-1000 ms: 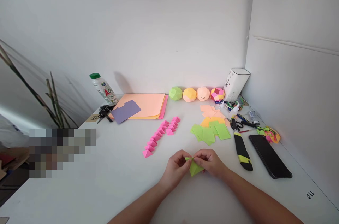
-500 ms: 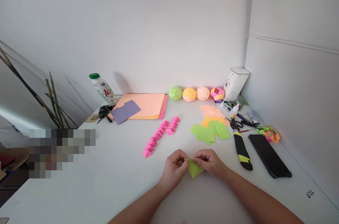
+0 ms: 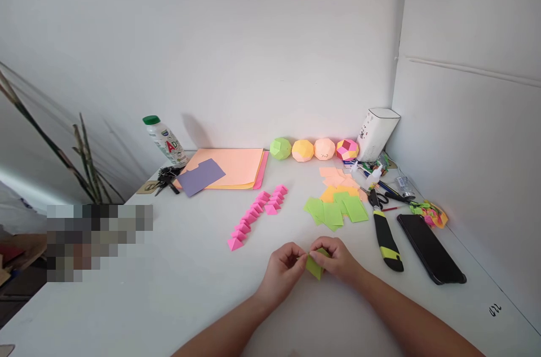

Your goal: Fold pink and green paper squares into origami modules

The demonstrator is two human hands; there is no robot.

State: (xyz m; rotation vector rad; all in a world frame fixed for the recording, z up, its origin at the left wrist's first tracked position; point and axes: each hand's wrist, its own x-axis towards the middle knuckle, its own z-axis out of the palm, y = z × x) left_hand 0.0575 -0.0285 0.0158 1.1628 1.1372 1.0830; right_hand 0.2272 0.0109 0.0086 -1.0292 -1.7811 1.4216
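A small piece of green paper (image 3: 315,268), partly folded, is between my two hands just above the table. My left hand (image 3: 284,267) pinches its left edge with thumb and forefinger. On the other side, my right hand (image 3: 333,257) grips it, thumb in front and fingers behind. My fingers cover part of the folds. Beyond my hands lie loose green paper pieces (image 3: 333,213), with yellow pieces (image 3: 336,193) and peach pieces (image 3: 338,177) behind them. Folded pink paper units (image 3: 249,219) stand in two rows to the left.
At right lie a utility knife (image 3: 387,241), a black phone (image 3: 431,248), scissors (image 3: 376,197) and a glue bottle (image 3: 374,177). Several faceted paper balls (image 3: 302,150) line the wall near a white box (image 3: 377,134). Paper sheets (image 3: 236,168), keys (image 3: 167,177) and a bottle (image 3: 164,140) are at back left.
The green paper has shifted slightly right and turned between my fingers. My left hand has moved a little right, closer to my right hand.
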